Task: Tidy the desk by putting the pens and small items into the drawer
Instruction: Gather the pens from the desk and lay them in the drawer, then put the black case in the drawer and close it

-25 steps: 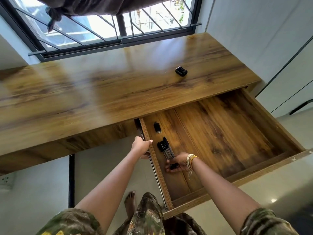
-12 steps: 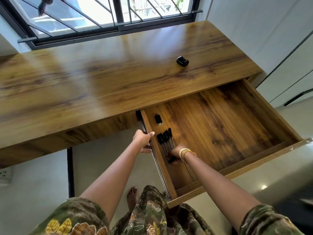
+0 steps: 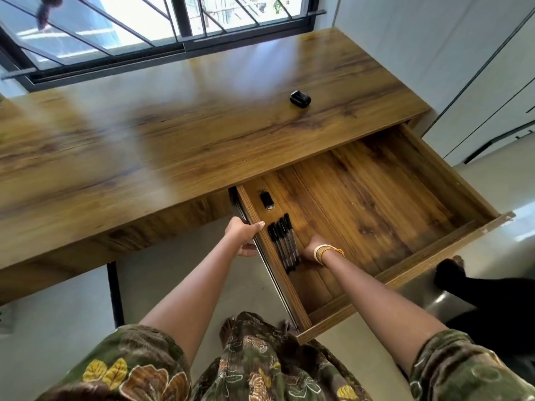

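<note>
Fingers (image 3: 262, 224) grip drawer (image 3: 289, 287) edge.

Green floral short sleeves (image 3: 136, 369), yellow-white bangles (image 3: 324, 251) (right wrist).

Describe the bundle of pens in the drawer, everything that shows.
The pens are several slim sticks with black caps and clear-looking barrels, lying flat side by side on the drawer floor. They lie close along its left wall, caps pointing toward the desk. The right hand rests against their near ends; its fingers are hidden. A small black item lies apart, farther back.
</note>
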